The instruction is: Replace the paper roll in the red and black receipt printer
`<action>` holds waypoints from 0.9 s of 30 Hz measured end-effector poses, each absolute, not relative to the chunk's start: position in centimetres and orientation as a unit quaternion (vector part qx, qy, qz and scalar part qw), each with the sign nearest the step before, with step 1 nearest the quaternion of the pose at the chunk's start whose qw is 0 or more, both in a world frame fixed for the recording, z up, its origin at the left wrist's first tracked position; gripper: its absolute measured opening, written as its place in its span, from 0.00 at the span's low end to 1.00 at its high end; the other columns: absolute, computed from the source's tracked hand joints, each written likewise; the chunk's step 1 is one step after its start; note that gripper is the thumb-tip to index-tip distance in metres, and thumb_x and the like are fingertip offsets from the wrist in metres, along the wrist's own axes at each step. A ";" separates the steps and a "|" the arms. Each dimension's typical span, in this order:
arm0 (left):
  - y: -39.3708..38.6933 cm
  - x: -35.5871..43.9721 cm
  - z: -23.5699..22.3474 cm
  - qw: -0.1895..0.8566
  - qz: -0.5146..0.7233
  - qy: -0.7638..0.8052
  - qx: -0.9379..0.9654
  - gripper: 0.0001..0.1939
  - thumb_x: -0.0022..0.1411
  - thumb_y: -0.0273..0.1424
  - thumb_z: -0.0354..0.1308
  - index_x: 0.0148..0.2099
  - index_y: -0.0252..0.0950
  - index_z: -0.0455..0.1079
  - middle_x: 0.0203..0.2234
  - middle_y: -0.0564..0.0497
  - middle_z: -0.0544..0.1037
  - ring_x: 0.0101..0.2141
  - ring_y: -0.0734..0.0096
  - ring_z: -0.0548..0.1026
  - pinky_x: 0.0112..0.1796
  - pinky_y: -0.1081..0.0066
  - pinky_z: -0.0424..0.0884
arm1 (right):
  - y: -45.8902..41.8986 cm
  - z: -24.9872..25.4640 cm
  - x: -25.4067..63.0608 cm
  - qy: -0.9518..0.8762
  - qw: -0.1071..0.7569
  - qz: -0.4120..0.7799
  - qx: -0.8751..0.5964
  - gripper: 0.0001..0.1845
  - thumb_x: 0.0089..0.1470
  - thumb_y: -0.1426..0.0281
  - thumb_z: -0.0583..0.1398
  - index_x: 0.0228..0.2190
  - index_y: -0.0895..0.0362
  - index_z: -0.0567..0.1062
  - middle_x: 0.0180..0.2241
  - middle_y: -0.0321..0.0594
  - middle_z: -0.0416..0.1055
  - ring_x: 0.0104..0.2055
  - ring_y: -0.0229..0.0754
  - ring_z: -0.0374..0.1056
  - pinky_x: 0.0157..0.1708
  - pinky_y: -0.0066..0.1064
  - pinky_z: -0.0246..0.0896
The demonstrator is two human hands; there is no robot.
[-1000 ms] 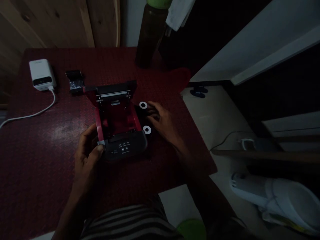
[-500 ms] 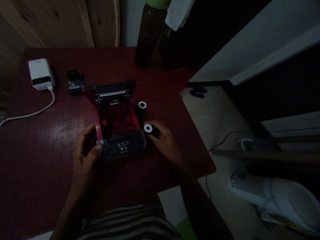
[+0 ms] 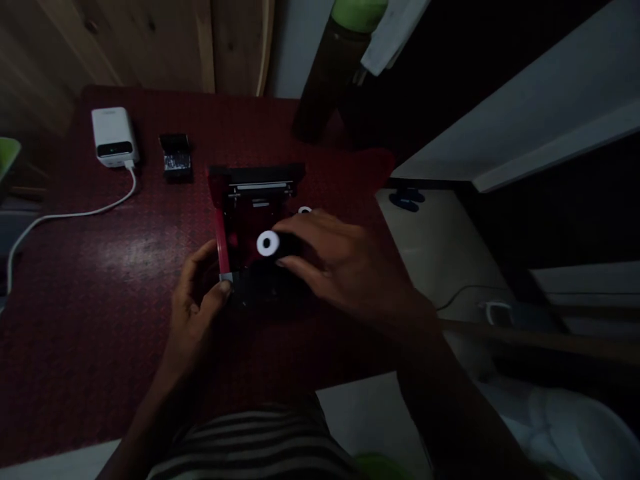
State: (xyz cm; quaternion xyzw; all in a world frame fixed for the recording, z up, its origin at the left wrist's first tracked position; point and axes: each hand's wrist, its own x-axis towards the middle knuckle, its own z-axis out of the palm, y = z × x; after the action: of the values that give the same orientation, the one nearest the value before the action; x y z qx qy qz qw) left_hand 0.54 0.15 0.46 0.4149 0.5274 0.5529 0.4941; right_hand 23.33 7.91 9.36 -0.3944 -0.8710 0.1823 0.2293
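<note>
A red and black label printer (image 3: 223, 240) stands on the table with its lid raised and its red inner bay exposed. My left hand (image 3: 197, 300) grips its front left corner, thumb on top at a grey piece. In my right hand (image 3: 335, 260), between thumb and fingers, is a roll (image 3: 269, 244) with a white end and a dark hole, tilted over the bay. The roll's dark side is partly lost in shadow. Another roll (image 3: 305, 210) stands just right of the printer, mostly hidden behind my right hand.
A white power bank (image 3: 113, 133) with a white cable (image 3: 95, 213) sits at the table's back left. Beside it is a small black open case (image 3: 177, 160). A tall bottle with a green cap (image 3: 325, 80) stands at the back. Slippers (image 3: 407, 199) lie on the floor.
My right hand has lifted the nearer roll from beside the printer and carried it left over the open bay. My left hand keeps its hold. The view has shifted slightly.
</note>
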 end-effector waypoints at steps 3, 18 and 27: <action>0.1 0.6 0.5 0.498 0.551 0.529 0.410 0.27 0.73 0.40 0.69 0.71 0.46 0.76 0.67 0.47 0.82 0.64 0.54 0.81 0.61 0.60 0.78 | 8.8 9.5 20.3 -0.898 0.097 0.131 -0.408 0.15 0.69 0.85 0.61 0.49 0.58 0.82 0.48 0.47 0.86 0.52 0.51 0.79 0.55 0.43 0.76; 0.0 0.6 1.1 0.518 0.533 0.534 0.403 0.30 0.74 0.41 0.68 0.74 0.43 0.72 0.68 0.44 0.80 0.65 0.51 0.80 0.64 0.55 0.77 | 12.0 8.2 16.5 -0.863 -0.077 0.173 -0.468 0.19 0.70 0.84 0.58 0.53 0.59 0.84 0.45 0.51 0.87 0.43 0.52 0.84 0.40 0.38 0.69; 0.1 0.6 0.9 0.526 0.537 0.528 0.394 0.30 0.74 0.43 0.70 0.73 0.44 0.72 0.69 0.45 0.80 0.66 0.53 0.80 0.64 0.56 0.77 | 10.9 8.8 20.9 -0.886 0.098 0.330 -0.312 0.22 0.72 0.84 0.58 0.50 0.53 0.87 0.49 0.42 0.88 0.53 0.47 0.81 0.57 0.41 0.76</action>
State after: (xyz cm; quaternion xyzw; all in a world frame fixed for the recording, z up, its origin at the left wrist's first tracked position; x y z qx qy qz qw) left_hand 0.63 0.14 0.94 0.3938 0.5284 0.5374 0.5262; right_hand 20.92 10.87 8.85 -0.3121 -0.8856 0.3297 0.0976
